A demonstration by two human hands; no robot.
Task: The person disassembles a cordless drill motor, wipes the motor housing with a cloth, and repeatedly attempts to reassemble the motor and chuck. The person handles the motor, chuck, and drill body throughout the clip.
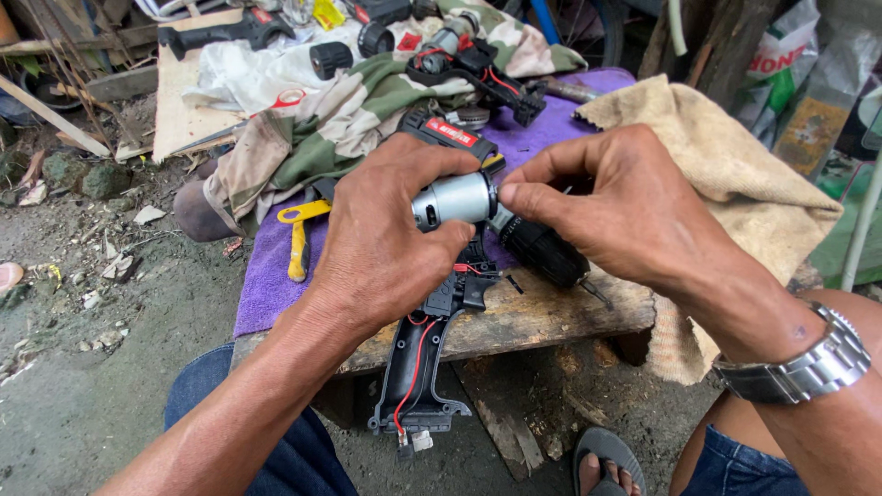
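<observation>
Both forearms fill the near edge; steel wristwatch [808, 367] on the right wrist. Left hand [386, 248] closed around a silver motor can [452, 198], thumb over the top, fingers curled beneath. Right hand [625, 211] pinches at the motor's front end, thumb and forefinger tips pressed together against it. Black drill chuck [544, 250] sits just under the right fingers, in line with the motor. Below the left fingers, an opened black drill housing half [424, 367] hangs over the edge of a worn wooden board [542, 317], red wire running down its handle. Beyond the left knuckles: purple cloth [266, 276] with yellow-handled pliers [299, 230]. Beyond the right hand: tan towel [735, 174]. Farther out: camouflage cloth [349, 119], another stripped drill assembly [469, 64].
</observation>
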